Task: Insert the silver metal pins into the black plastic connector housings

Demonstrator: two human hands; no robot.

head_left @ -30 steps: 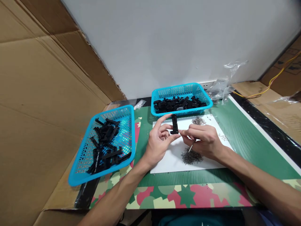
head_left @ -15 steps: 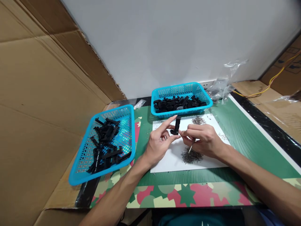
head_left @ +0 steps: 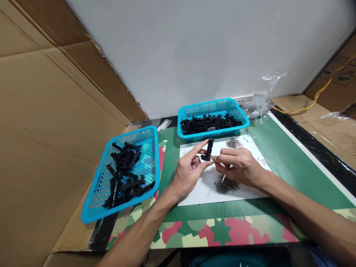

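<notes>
Between thumb and index finger, my left hand [head_left: 190, 170] grips a black plastic part [head_left: 209, 150] upright, its wider foot at the bottom. My right hand [head_left: 240, 166] is closed on a thin metal tool [head_left: 225, 173] that slants down toward the lower pile. The right fingertips meet the part's right side near its foot; whether they also pinch something small is too fine to tell. Below them a dark pile of tiny metal pieces [head_left: 226, 185] lies on a white sheet [head_left: 194, 194]. A smaller pile [head_left: 234, 143] sits behind the right hand.
A blue basket [head_left: 157, 159] with long black parts stands at the left. Another blue basket [head_left: 213, 134], holding smaller black parts, is behind the sheet. Clear plastic bags [head_left: 257, 105] lie at the back right. Cardboard [head_left: 55, 129] rises on the left.
The view has shifted slightly. The black part in my left hand has tilted a little, and its foot shows at a slightly different angle. Both hands keep their hold.
</notes>
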